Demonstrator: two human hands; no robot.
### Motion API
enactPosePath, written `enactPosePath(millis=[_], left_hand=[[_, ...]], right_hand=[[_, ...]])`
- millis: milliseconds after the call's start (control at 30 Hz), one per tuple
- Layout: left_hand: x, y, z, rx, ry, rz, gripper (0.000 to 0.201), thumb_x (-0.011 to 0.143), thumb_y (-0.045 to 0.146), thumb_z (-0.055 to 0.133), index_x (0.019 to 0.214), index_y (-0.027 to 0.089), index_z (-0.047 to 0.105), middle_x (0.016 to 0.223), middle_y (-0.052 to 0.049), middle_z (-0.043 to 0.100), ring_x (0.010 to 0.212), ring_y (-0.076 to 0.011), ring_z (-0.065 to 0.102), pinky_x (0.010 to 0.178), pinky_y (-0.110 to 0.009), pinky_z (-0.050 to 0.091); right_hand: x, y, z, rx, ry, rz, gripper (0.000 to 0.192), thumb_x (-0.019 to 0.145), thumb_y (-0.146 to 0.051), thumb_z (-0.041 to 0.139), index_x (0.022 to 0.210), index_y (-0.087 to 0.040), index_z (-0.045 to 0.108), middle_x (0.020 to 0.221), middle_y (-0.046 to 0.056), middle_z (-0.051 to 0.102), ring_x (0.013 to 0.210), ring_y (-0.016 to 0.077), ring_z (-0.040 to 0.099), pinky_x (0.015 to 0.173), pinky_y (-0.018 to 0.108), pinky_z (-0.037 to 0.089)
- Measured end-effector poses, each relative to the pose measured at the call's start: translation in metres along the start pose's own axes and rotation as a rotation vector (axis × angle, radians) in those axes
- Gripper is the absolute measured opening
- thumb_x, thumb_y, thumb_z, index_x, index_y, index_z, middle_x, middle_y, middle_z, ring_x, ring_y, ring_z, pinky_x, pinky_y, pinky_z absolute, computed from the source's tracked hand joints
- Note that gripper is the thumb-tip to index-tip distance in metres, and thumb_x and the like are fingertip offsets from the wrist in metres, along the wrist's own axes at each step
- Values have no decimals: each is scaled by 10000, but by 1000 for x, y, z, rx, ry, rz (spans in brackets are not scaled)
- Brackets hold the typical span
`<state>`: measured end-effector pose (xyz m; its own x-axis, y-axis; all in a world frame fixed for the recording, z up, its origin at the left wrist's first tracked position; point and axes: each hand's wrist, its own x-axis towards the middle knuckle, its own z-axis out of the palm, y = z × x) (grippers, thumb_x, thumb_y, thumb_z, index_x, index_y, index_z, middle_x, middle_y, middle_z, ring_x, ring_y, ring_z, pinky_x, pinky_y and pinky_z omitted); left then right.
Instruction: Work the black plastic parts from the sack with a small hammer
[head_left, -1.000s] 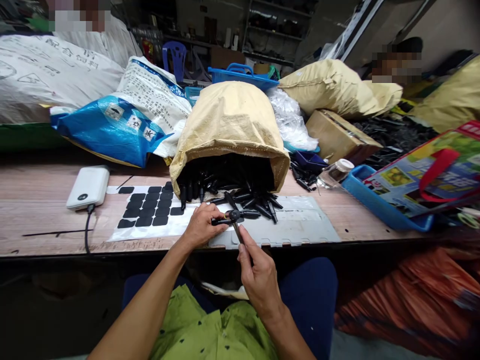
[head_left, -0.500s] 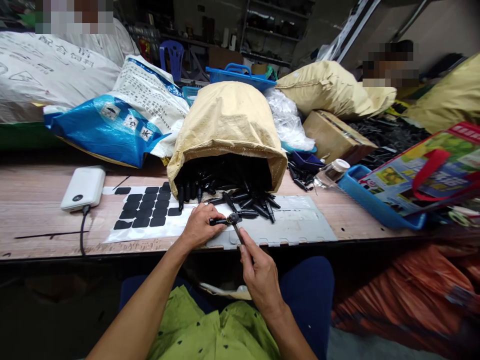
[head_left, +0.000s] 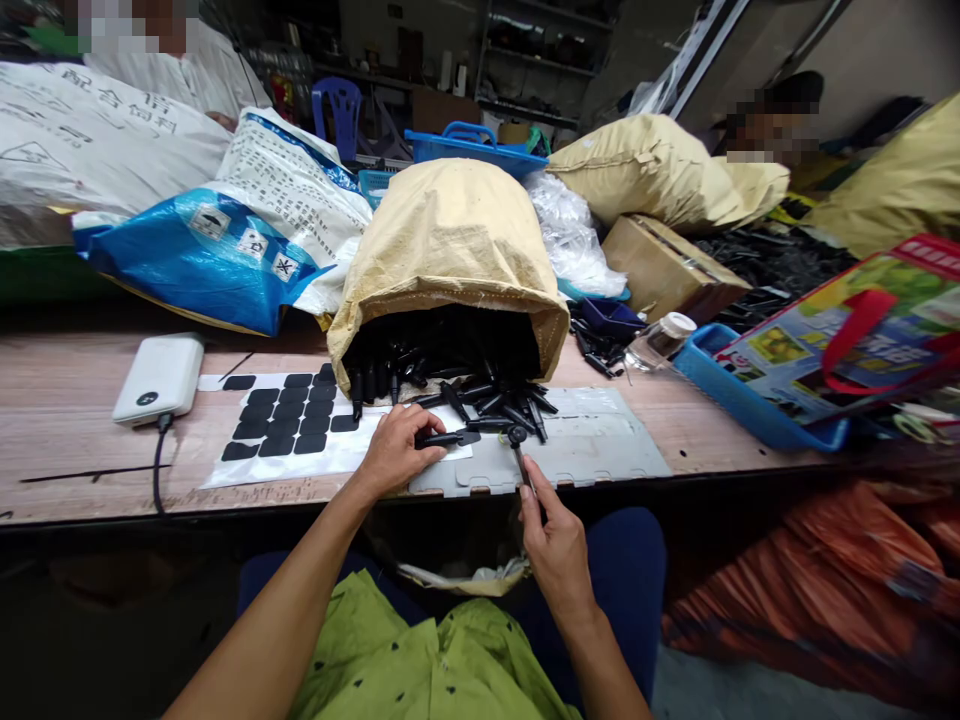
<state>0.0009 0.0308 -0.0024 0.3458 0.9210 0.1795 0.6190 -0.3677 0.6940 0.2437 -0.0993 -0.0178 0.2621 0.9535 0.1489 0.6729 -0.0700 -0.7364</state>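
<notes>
By the front edge of the worktop [head_left: 67,430], the left hand [head_left: 401,450] hides one end of a black tube [head_left: 442,440], the right hand [head_left: 553,535] part of a tool [head_left: 517,438]; the picture's edge cuts a printed bag [head_left: 900,345] short

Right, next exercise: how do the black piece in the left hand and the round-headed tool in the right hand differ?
Shape: the black piece is slim, while the round-headed tool has a broad head on a thin handle.
Pose: the black piece points sideways; the round-headed tool points away from the person.
Hold: the left hand covers the black piece's left end; the right hand grips the round-headed tool's handle.
</notes>
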Motion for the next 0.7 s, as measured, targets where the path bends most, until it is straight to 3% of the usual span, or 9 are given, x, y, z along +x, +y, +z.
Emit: enactPosePath(millis=[333, 467, 533, 600, 700], left_hand=[[0, 0, -1, 29, -5, 27, 155, 790, 266, 748, 941, 247, 718, 917, -13, 680, 941, -239, 549, 879, -375, 410], [-16, 20, -4, -6, -17, 141, 168, 857, 356, 733, 981, 243, 731, 931, -42, 694, 937, -239, 567, 892, -386, 419], [-35, 38, -2, -116, -128, 204, 177, 907, 368, 680, 1029, 245, 720, 963, -49, 699, 928, -222, 596, 867, -356, 443], [-58, 54, 7, -217, -311, 228, 176, 932, 348, 640, 1070, 263, 709, 976, -39, 701, 890, -193, 626, 803, -310, 463], [-89, 57, 37, -165, -494, 128, 173, 885, 323, 669, 1049, 291, 715, 969, -11, 712, 843, -180, 654, 733, -284, 461]], right_hand=[[-1, 8, 9, 54, 22, 3, 469, 1035, -398, 472, 1479, -277, 558, 1386, 47, 663, 1201, 230, 686, 1030, 322, 538], [-2, 7, 9, 51, 24, -11, 467, 1039, -388, 465, 1488, -286, 544, 1397, 40, 655, 1203, 220, 685, 1016, 314, 546], [-2, 6, 8, 45, 19, -15, 469, 1040, -388, 460, 1489, -279, 543, 1383, 47, 664, 1183, 221, 696, 985, 310, 561], [-2, 4, 7, 36, 9, 2, 474, 1038, -400, 461, 1488, -277, 545, 1344, 55, 690, 1105, 226, 732, 912, 306, 593], [-2, 2, 6, 22, 8, 19, 473, 1037, -411, 461, 1484, -283, 550, 1318, 60, 706, 1042, 231, 754, 872, 312, 608]])
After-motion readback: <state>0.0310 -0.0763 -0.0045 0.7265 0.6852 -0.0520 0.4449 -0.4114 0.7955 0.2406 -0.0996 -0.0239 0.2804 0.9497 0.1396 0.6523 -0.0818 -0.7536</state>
